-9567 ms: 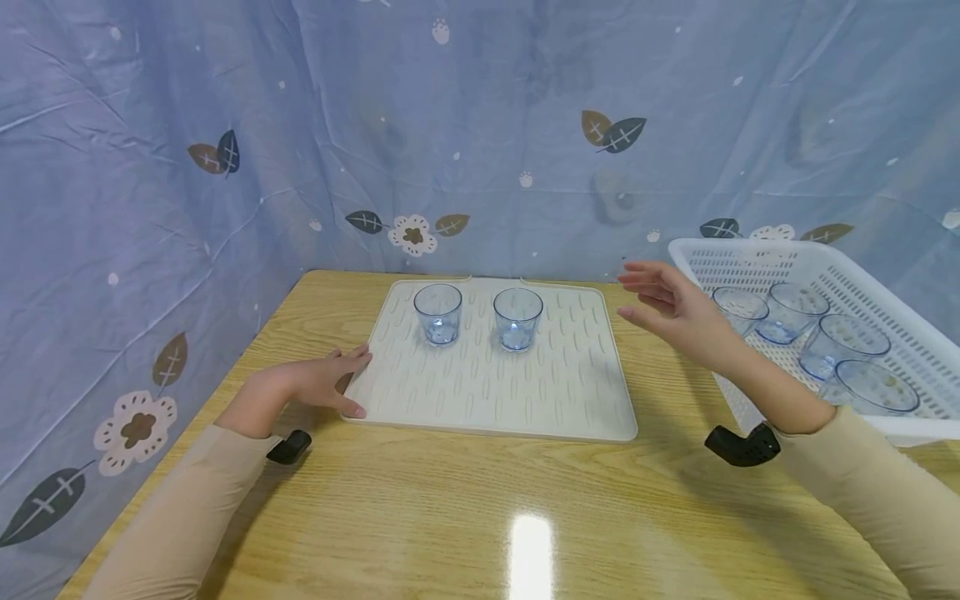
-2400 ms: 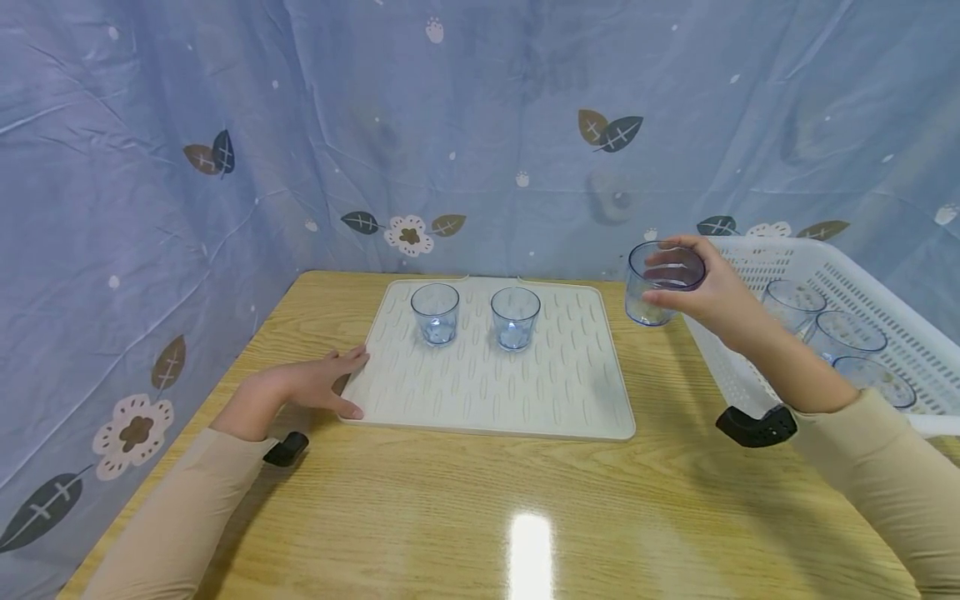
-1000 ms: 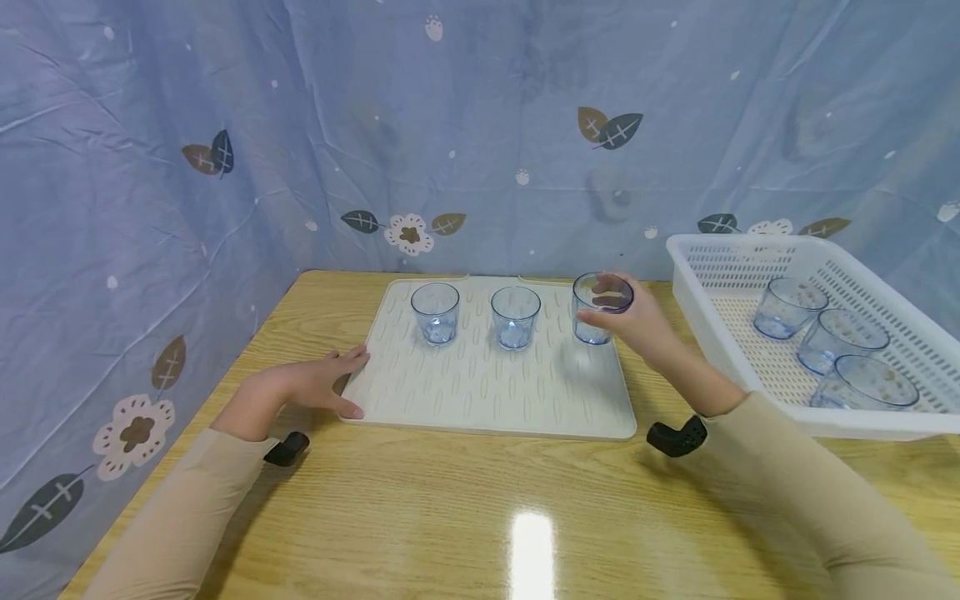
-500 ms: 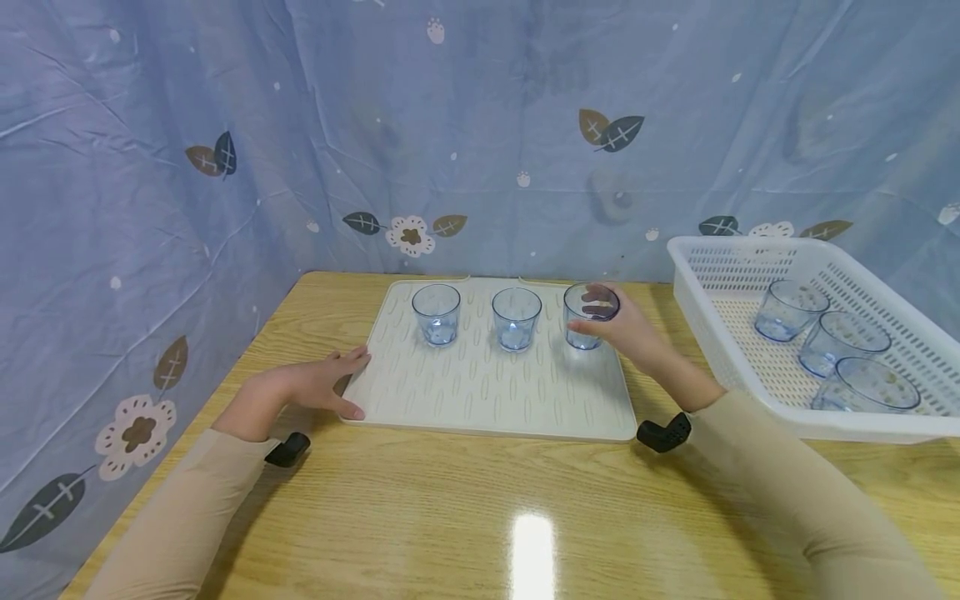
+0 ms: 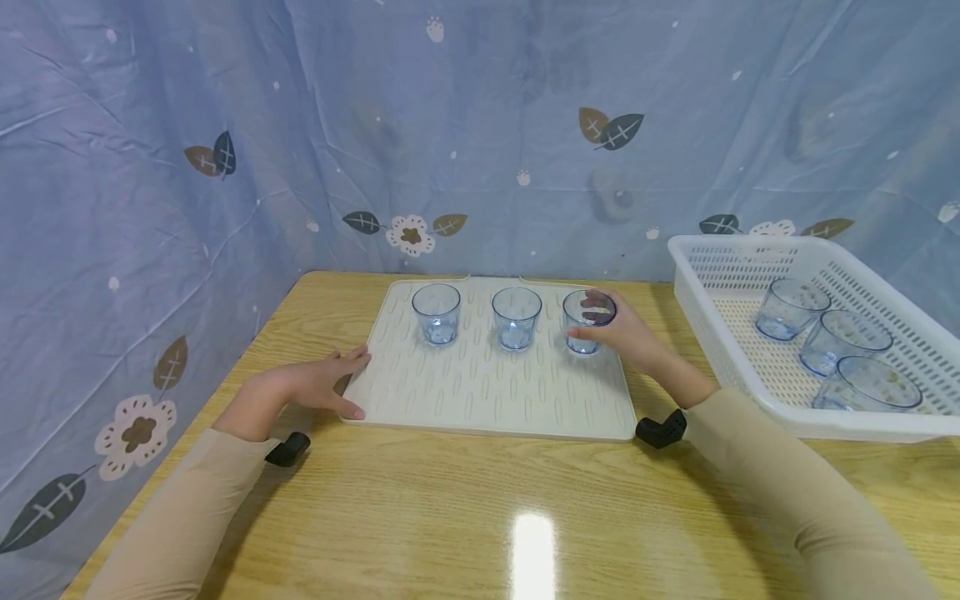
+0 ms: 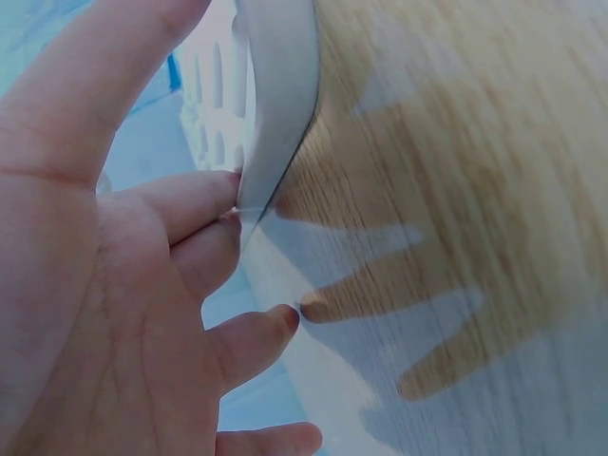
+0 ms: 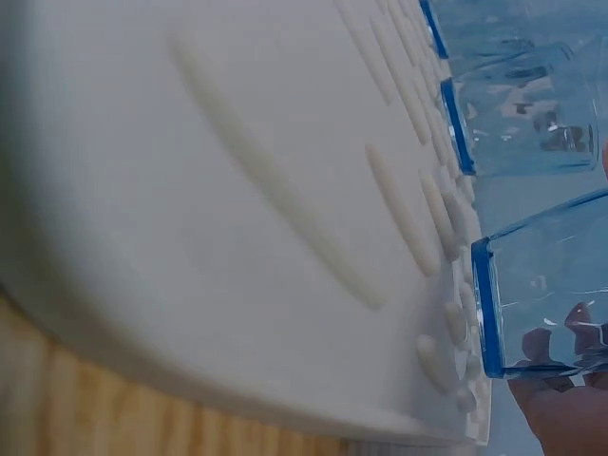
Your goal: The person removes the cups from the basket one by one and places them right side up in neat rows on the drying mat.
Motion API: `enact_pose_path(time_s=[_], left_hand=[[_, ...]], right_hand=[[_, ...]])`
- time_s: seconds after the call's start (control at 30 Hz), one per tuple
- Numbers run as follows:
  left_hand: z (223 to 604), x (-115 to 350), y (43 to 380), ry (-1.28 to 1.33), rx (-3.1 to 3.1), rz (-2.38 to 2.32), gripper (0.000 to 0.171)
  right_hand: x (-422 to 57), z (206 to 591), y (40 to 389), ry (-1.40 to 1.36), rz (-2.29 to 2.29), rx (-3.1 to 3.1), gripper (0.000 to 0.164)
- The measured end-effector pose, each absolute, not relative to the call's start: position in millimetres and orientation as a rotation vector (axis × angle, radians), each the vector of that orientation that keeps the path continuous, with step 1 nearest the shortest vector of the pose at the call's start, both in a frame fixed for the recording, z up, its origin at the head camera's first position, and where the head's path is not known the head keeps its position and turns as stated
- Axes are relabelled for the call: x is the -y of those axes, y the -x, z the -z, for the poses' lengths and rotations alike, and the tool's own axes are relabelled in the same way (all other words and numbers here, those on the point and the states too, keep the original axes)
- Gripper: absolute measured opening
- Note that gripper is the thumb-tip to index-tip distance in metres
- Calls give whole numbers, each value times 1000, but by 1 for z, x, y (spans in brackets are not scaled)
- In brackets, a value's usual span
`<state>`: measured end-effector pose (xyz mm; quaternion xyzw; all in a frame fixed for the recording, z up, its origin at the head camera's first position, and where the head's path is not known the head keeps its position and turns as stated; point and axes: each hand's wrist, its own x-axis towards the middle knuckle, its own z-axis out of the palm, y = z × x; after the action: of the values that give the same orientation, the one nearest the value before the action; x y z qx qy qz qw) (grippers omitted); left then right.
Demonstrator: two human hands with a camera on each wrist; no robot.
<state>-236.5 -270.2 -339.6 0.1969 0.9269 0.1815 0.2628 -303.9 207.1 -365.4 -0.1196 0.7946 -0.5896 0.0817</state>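
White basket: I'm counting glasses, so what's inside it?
Inside the white basket three are visible: a far glass, a middle glass and a near glass. The basket's front wall hides the near glass's base.

Six glasses (image 5: 517, 325), one mat (image 5: 487, 408), one basket (image 5: 862, 426), one table (image 5: 412, 508)

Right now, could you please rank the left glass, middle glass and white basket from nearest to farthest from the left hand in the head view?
1. Left glass, left on the mat.
2. Middle glass, centre of the row.
3. White basket, far right.
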Motion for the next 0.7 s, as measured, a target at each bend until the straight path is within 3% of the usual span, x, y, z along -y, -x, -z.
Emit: enact_pose_path(time_s=[0.7], left_hand=[[340,268,235,-532,-2521,-485,108]], right_hand=[[-214,370,304,333,1767,-2381,93]])
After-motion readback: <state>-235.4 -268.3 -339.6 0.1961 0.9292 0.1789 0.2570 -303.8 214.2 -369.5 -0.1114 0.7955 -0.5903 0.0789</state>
